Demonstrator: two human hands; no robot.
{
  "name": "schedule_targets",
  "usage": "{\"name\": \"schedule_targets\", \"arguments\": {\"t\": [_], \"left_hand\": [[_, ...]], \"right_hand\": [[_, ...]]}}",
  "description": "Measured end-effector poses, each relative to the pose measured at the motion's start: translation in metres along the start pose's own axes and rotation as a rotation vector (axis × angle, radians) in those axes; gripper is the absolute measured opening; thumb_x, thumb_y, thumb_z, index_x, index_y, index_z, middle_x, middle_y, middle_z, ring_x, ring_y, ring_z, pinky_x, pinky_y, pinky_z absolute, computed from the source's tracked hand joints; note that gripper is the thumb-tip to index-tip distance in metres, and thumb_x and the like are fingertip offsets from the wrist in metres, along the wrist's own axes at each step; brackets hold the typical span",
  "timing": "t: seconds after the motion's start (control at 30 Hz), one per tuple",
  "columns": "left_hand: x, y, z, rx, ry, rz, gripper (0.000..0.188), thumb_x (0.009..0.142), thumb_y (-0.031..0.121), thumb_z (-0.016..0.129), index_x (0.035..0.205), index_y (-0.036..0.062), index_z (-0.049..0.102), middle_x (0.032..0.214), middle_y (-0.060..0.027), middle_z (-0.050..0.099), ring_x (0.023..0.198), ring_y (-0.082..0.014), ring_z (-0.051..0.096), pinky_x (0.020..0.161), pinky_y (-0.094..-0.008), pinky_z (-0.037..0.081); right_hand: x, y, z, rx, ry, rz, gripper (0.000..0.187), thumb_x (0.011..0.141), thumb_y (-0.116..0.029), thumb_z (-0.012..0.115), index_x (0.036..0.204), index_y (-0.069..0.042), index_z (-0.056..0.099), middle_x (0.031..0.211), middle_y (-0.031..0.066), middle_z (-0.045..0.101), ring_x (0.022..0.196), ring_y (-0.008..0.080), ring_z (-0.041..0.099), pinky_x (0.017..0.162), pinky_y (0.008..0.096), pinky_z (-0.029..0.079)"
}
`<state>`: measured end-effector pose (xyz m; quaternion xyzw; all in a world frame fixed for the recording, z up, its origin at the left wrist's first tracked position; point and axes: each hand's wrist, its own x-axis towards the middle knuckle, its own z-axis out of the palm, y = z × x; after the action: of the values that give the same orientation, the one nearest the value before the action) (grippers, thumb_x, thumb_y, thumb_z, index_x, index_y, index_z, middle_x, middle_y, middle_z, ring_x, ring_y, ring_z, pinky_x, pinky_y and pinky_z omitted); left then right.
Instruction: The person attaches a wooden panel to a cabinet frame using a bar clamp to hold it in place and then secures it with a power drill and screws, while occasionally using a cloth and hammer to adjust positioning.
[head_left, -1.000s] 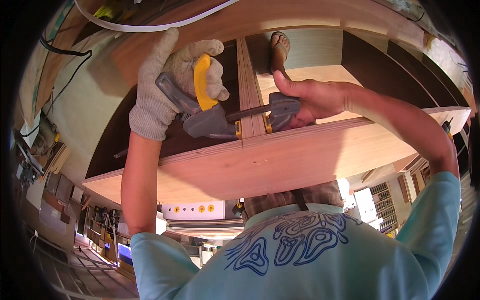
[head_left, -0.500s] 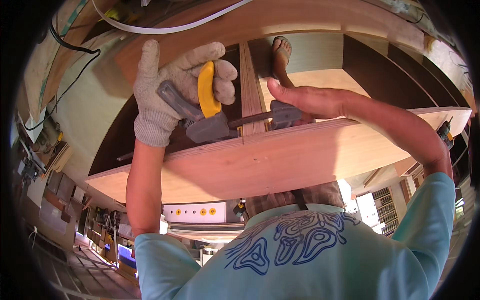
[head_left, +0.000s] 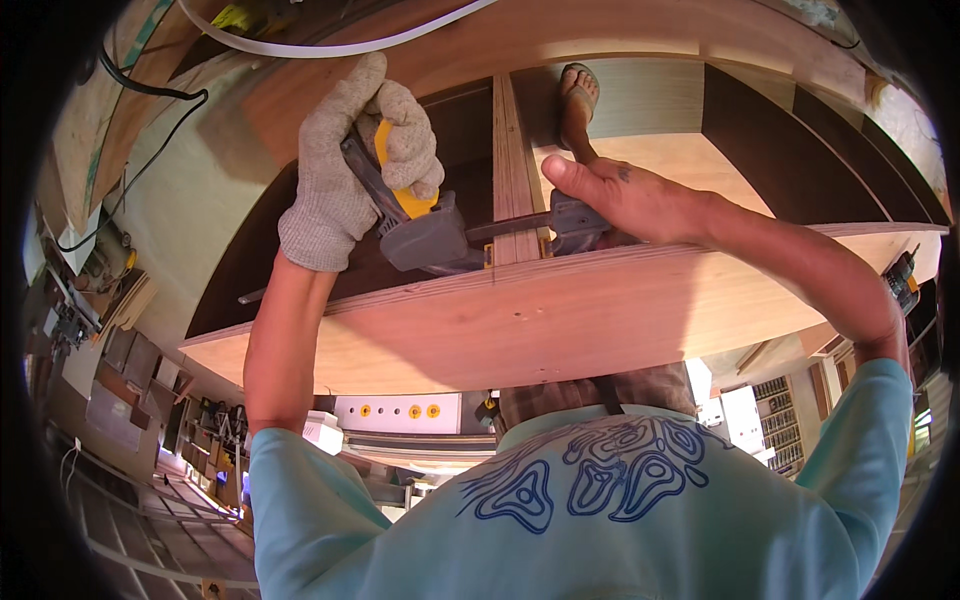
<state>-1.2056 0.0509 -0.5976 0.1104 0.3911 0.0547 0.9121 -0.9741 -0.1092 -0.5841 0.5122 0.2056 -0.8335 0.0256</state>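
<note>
My left hand [head_left: 335, 165], in a pale knitted glove, is wrapped round the yellow trigger and grey handle of a bar clamp [head_left: 425, 235]. The clamp's bar runs across a plywood divider [head_left: 516, 150], with a jaw at either side of it. My bare right hand [head_left: 640, 203] holds the right jaw, thumb extended along its top; the other fingers are mostly hidden below. Just under the clamp lies the long edge of a wide plywood panel [head_left: 530, 330], which meets the divider. Small marks dot the panel's face.
Dark inner panels [head_left: 790, 150] and a lighter one form the cabinet's compartments. A sandalled foot [head_left: 579, 90] stands inside, beyond the divider. A black cable [head_left: 150, 175] hangs at the left, and a white strip [head_left: 335, 48] curves across the top. A power tool [head_left: 900, 280] sits at the far right.
My left fingers have closed from spread to wrapped round the clamp's trigger and handle. The right hand stays on the right jaw. The whole view has shifted slightly.
</note>
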Motion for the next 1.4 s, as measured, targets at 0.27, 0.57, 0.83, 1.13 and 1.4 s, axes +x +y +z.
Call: {"name": "schedule_targets", "arguments": {"t": [0.27, 0.57, 0.83, 1.13, 1.4], "left_hand": [[0.0, -0.002, 0.012, 0.078, 0.102, 0.056, 0.05, 0.11, 0.045, 0.038, 0.079, 0.0127, 0.06, 0.057, -0.0006, 0.047, 0.041, -0.0148, 0.042, 0.046, -0.0361, 0.04], [0.001, -0.001, -0.003, 0.002, -0.054, 0.024, 0.053, 0.108, 0.048, 0.041, 0.088, 0.0075, 0.069, 0.066, -0.0072, 0.058, 0.051, -0.0186, 0.052, 0.056, -0.0373, 0.047], [0.001, -0.008, -0.003, -0.132, -0.171, -0.042, 0.054, 0.105, 0.049, 0.044, 0.116, 0.0017, 0.067, 0.094, -0.0175, 0.066, 0.073, -0.0271, 0.063, 0.07, -0.0445, 0.054], [0.021, 0.005, -0.038, -0.225, -0.696, -0.106, 0.091, 0.1, 0.064, 0.045, 0.161, 0.0002, 0.025, 0.158, -0.0312, 0.035, 0.138, -0.0445, 0.046, 0.116, -0.0607, 0.034], [-0.008, 0.013, -0.032, -0.018, -0.258, 0.045, 0.061, 0.107, 0.04, 0.045, 0.147, -0.0066, 0.046, 0.139, -0.0269, 0.059, 0.129, -0.0331, 0.06, 0.105, -0.0413, 0.051]], "right_hand": [[0.023, 0.033, -0.037, 0.376, 0.406, -0.343, 0.088, 0.103, -0.073, 0.028, 0.131, 0.003, 0.062, 0.121, 0.0141, 0.067, 0.117, 0.0219, 0.062, 0.105, 0.0401, 0.046], [0.016, -0.039, 0.004, -0.308, 0.113, -0.075, 0.07, 0.106, -0.059, 0.031, 0.132, -0.002, 0.062, 0.125, 0.0193, 0.066, 0.119, 0.0367, 0.059, 0.108, 0.0424, 0.044], [0.033, -0.023, 0.017, -0.318, 0.166, -0.036, 0.06, 0.108, -0.05, 0.03, 0.136, -0.006, 0.061, 0.134, 0.0231, 0.059, 0.13, 0.0385, 0.053, 0.114, 0.0451, 0.04], [0.018, -0.042, 0.014, -0.308, 0.123, 0.005, 0.059, 0.108, -0.05, 0.036, 0.13, -0.003, 0.062, 0.128, 0.023, 0.063, 0.124, 0.0387, 0.057, 0.106, 0.0457, 0.043], [0.018, -0.022, 0.018, -0.156, 0.201, -0.072, 0.058, 0.107, -0.052, 0.041, 0.118, -0.001, 0.066, 0.106, 0.0156, 0.068, 0.104, 0.0292, 0.063, 0.097, 0.0404, 0.047]]}}
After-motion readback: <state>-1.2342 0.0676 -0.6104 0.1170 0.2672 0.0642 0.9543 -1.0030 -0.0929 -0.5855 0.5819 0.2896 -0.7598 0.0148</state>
